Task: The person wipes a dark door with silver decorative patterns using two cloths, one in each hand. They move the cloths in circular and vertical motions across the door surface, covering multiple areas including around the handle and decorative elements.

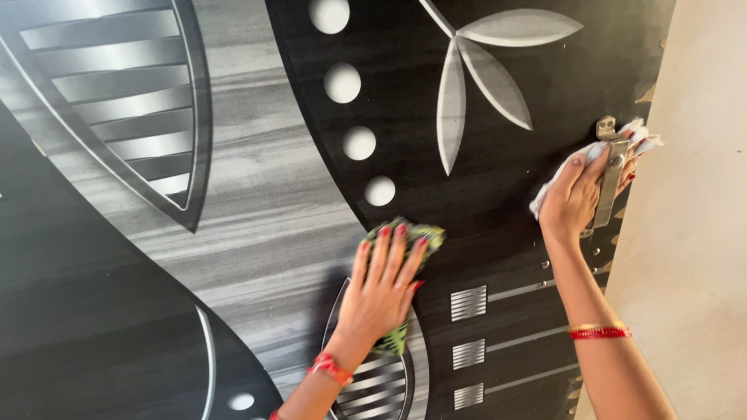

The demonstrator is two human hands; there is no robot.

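A black and grey patterned door [257, 194] fills the view. My left hand [381, 288] lies flat on it, fingers spread, pressing a green patterned cloth [416, 233] against the surface near the middle. My right hand [580, 194] is up at the door's right edge, wrapped around a metal handle [611, 167] with a white cloth [646, 140] bunched between palm and handle. Both wrists carry red bangles.
A beige wall [700, 233] runs along the right of the door's edge. The door bears white dots [342, 82], a leaf motif [482, 70], striped panels [117, 85] and small striped squares [468, 303] low down.
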